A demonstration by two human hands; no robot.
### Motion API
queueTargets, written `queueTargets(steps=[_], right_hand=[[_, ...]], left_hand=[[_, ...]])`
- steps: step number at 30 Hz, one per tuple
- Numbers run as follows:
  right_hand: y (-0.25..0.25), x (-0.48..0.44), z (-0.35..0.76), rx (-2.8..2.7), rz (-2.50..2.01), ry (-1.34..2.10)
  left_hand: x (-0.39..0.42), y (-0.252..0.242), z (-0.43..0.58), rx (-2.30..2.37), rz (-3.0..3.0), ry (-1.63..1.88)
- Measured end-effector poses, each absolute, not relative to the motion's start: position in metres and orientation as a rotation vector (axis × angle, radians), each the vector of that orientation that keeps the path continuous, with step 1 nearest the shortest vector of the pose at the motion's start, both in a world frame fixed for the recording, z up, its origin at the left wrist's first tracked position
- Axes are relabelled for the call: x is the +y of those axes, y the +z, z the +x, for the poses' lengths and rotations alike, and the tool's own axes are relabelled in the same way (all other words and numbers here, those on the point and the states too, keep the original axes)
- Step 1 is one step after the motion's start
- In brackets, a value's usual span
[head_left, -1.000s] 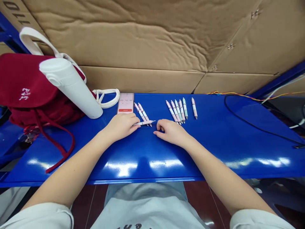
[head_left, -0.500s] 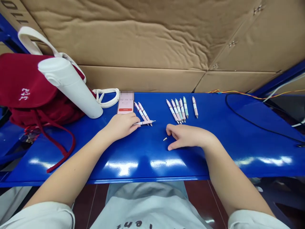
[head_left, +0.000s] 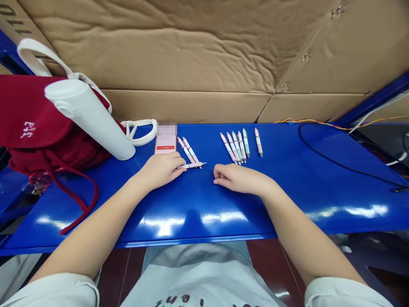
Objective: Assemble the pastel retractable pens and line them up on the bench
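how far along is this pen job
Six pens already lie side by side on the right. In hand: the left hand has its fingertips at a crosswise pen; the right hand is empty. Remaining: two pens angled beside the phone.

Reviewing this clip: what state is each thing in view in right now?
Left hand: resting on table, fingertips at a pen's end.
Right hand: resting on table, nothing visibly held.
Crosswise pen: lying flat.
Two pens: lying side by side.
Five pens: lying fanned.
Lone pen: lying apart.
Smartphone: flat, screen lit.
White bottle: tilted against the bag.
Red bag: slumped, strap trailing.
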State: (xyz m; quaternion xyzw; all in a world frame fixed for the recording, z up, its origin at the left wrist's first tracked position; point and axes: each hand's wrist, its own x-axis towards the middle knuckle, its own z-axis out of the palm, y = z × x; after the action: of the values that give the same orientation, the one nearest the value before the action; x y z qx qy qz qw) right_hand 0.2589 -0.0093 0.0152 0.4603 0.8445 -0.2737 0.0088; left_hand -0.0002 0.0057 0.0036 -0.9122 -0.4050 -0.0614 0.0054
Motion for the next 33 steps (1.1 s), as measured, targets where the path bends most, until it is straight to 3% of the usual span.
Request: queueTargets(steps=[6,23,30,33], right_hand=[[0.005,0.000,0.256,2.889,1.689,-0.887],[-0.007,0.000,0.244,3.016,1.673,-0.676],[-0.010,-0.002,0.239,3.069,1.643,-0.838],[-0.011,-0.002,0.238,3.039,1.719,-1.084]], left_hand=[[0.002,0.007,0.002,-1.221,-2.864,-0.252],[0.000,0.007,0.006,-1.204,-2.899,-0.293],[0.000,0.004,0.007,-1.177,-2.913,-0.322],[0.000,0.002,0.007,-1.171,-2.909,-0.360]])
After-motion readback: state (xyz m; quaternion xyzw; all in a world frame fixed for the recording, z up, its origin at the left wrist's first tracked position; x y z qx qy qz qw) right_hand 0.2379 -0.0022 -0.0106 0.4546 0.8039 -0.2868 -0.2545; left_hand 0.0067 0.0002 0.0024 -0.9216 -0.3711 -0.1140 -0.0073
